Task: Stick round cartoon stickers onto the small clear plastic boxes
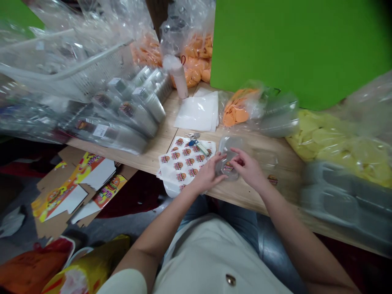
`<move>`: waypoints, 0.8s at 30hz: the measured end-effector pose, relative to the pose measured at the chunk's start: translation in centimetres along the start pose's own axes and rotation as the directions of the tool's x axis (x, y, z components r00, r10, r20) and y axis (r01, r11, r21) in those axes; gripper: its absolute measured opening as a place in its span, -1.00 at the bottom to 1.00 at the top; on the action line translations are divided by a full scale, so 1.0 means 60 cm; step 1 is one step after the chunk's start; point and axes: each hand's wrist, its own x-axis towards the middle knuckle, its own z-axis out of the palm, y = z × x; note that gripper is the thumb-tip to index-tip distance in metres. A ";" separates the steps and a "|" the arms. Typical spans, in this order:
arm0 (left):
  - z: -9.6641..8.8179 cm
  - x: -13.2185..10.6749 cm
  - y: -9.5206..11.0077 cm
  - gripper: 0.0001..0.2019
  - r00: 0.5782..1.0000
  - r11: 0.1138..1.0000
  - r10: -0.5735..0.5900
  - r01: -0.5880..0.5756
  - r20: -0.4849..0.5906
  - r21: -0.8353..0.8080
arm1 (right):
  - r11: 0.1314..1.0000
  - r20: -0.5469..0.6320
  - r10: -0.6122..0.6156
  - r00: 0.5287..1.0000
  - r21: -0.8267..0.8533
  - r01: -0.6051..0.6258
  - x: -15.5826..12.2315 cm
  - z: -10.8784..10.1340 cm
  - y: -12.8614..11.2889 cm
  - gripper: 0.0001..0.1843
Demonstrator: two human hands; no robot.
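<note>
A person's left hand (208, 176) and right hand (247, 167) close in over a clear plastic clamshell container (228, 157) above a light wooden table (147, 160), the fingers of both hands curved and pinching its edges. A small burger-logo sticker (228, 166) shows at the container's lower edge, under the right fingertips. The risk lies in that light hold: the thin, slick shell could slip from the fingertips or buckle under too hard a squeeze, and a sticker pressed askew could crease. Just left of the hands lies a glossy white sticker sheet (180, 165), printed in rows of the same logo, with a bunch of keys (192, 139) at its far edge. A loose sticker (272, 179) sits to the right. Beyond the hands are smooth white sheets (197, 111) and crinkly bags of orange discs (239, 108). Ribbed, stacked plastic containers (122, 116) rise to the far left, and a bag of pale yellow discs (321, 136) lies to the far right.
</note>
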 end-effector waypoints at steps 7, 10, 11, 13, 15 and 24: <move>-0.001 0.007 0.000 -0.36 1.000 1.000 -0.009 0.009 0.005 0.018 | 0.864 -0.052 -0.295 0.954 -0.442 0.243 -0.024 0.018 -0.004 -0.51; -0.005 0.011 0.005 -0.37 0.999 1.000 -0.024 0.025 0.030 -0.017 | 0.870 -0.329 -0.268 0.906 -0.487 0.080 -0.043 0.025 0.005 -0.40; -0.007 0.010 0.008 -0.36 0.999 0.999 -0.024 0.025 0.042 -0.032 | 0.871 -0.356 -0.273 0.893 -0.485 0.073 -0.048 0.025 0.010 -0.36; -0.015 0.005 0.015 -0.32 0.999 0.997 -0.031 0.033 0.025 -0.066 | 0.853 -0.238 -0.324 0.916 -0.492 0.174 -0.056 0.025 0.017 -0.34; -0.028 -0.006 0.026 -0.36 0.986 0.986 -0.127 0.114 -0.110 -0.121 | 0.832 -0.067 -0.367 0.928 -0.470 0.295 -0.060 0.023 0.019 -0.39; -0.067 0.005 0.099 -0.62 0.750 0.255 -0.554 0.565 0.361 -0.785 | 0.891 -0.112 -0.423 0.899 -0.232 0.390 -0.091 0.003 -0.025 -0.25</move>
